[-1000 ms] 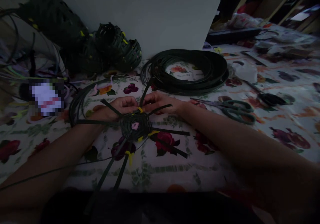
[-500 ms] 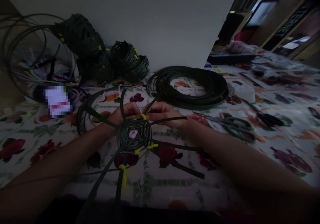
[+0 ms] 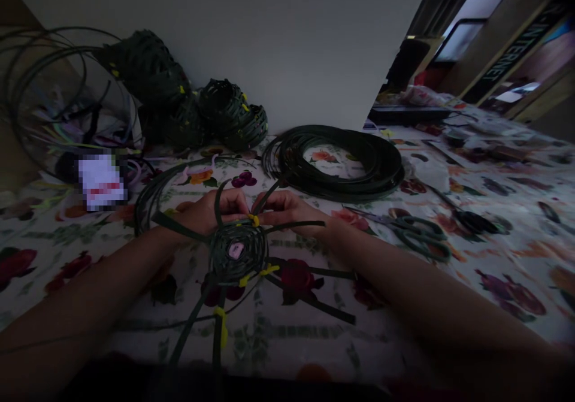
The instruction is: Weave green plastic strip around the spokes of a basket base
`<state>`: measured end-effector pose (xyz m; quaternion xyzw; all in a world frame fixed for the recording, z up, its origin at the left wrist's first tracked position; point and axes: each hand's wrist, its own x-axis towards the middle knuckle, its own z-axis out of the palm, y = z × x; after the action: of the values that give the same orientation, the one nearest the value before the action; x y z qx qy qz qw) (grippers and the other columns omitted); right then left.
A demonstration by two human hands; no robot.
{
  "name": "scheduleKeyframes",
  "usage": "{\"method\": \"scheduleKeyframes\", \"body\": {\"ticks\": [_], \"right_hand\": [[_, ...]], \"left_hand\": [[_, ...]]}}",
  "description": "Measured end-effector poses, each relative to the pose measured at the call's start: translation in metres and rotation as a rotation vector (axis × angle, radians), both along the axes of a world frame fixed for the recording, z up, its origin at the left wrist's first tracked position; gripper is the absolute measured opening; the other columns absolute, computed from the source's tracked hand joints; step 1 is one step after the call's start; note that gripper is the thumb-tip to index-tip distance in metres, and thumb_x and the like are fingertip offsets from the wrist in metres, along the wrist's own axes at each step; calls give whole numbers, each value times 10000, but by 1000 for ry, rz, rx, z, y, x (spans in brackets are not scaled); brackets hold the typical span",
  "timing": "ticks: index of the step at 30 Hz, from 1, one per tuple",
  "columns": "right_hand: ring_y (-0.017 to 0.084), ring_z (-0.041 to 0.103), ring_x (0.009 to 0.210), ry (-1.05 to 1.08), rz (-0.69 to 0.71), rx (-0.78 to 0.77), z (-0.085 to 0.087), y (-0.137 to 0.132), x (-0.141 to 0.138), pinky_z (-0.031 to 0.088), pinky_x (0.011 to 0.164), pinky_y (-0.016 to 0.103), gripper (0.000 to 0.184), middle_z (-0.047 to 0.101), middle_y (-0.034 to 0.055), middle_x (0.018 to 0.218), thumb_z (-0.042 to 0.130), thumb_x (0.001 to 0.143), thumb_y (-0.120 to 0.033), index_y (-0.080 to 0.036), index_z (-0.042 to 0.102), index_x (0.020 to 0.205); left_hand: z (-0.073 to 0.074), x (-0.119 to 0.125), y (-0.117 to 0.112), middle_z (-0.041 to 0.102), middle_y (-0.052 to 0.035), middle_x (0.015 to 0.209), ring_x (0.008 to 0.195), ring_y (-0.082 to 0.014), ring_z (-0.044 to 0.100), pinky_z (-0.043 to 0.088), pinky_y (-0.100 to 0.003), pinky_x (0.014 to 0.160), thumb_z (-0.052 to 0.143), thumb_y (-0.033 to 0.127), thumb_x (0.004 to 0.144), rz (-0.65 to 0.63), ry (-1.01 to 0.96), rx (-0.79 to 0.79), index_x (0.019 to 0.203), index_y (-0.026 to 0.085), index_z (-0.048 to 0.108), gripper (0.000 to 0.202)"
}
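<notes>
Fruit-print surface (image 3: pixel 314 354), dim light, view jogged slightly against a second ago. Big dark coil (image 3: pixel 345 189) taken as landmark; it lies where it did, as do the dark woven pieces (image 3: pixel 144 69) left of it. What changed: the woven disc (image 3: pixel 248 255), near side and left of the coil, well apart from it, has turned a little clockwise; the spokes on its left side point higher, those on its right swing lower. Reads to me as a small re-set of the work, with no sign of a finished round. Disc is round, so no long axis of its own; patterned face up, tipped towards the wearer. Spokes radiate all about; the longest-looking pair run away from the coil towards the wearer, and one spoke (image 3: pixel 272 193) at the far rim points up at the coil. Both hands at that far rim, coil side: left hand (image 3: pixel 207 210), fingers drawn together on the edge; right hand (image 3: pixel 290 207), fingers pinched by the spoke's base. Grip unaltered; exact contact hidden. Scissors (image 3: pixel 390 220) right of and nearer than the coil, unused. Smallest: yellow tie (image 3: pixel 254 219) between the fingertips, likely the spot being worked; pale centre (image 3: pixel 235 250) faces up.
</notes>
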<state>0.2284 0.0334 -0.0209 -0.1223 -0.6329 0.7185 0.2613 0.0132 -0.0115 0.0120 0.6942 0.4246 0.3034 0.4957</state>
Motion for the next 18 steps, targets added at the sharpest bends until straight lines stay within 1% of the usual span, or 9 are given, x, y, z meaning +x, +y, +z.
{"method": "scheduleKeyframes", "body": {"ticks": [4, 7, 11, 13, 16, 18], "right_hand": [[62, 515, 595, 9, -18, -57, 2, -2, 0, 409, 552, 175, 175, 614, -24, 716, 759, 774, -241, -140, 688, 900], [50, 480, 554, 2, -24, -90, 3, -3, 1, 382, 514, 169, 172, 607, -33, 692, 761, 765, -230, -137, 688, 889], [37, 440, 499, 5, -8, -127, 3, -2, 2, 333, 455, 165, 170, 620, -34, 684, 760, 758, -209, -131, 694, 895], [42, 468, 513, 26, -1, -158, 2, -2, 3, 338, 455, 166, 172, 636, -26, 700, 762, 755, -208, -128, 698, 893], [60, 536, 574, 38, 1, -208, 2, -2, 4, 390, 493, 172, 169, 652, -14, 725, 777, 734, -190, -122, 690, 861], [48, 505, 529, 12, 7, -221, 3, -2, 4, 370, 462, 168, 154, 631, -29, 684, 774, 738, -184, -122, 678, 842]], "left_hand": [[0, 2, -2, 606, -18, 729, 651, -142, 575, 458, -251, 594, 711, 350, 798, 1, -14, 94, 763, 162, 616, 213], [3, 5, -4, 596, -23, 726, 640, -149, 566, 443, -259, 575, 704, 347, 792, -5, 9, 112, 741, 163, 608, 213], [9, 8, -7, 592, -26, 715, 646, -159, 563, 442, -275, 587, 674, 347, 796, 8, 41, 140, 725, 170, 600, 205], [10, 9, -9, 605, -27, 717, 653, -168, 571, 446, -286, 601, 673, 342, 784, 15, 58, 165, 717, 182, 592, 191], [10, 10, -11, 616, -25, 729, 665, -179, 576, 441, -297, 611, 670, 323, 771, 23, 122, 244, 738, 199, 595, 148], [7, 9, -12, 626, -28, 748, 691, -189, 589, 439, -303, 623, 638, 314, 790, 32, 198, 317, 766, 209, 602, 113]]}}
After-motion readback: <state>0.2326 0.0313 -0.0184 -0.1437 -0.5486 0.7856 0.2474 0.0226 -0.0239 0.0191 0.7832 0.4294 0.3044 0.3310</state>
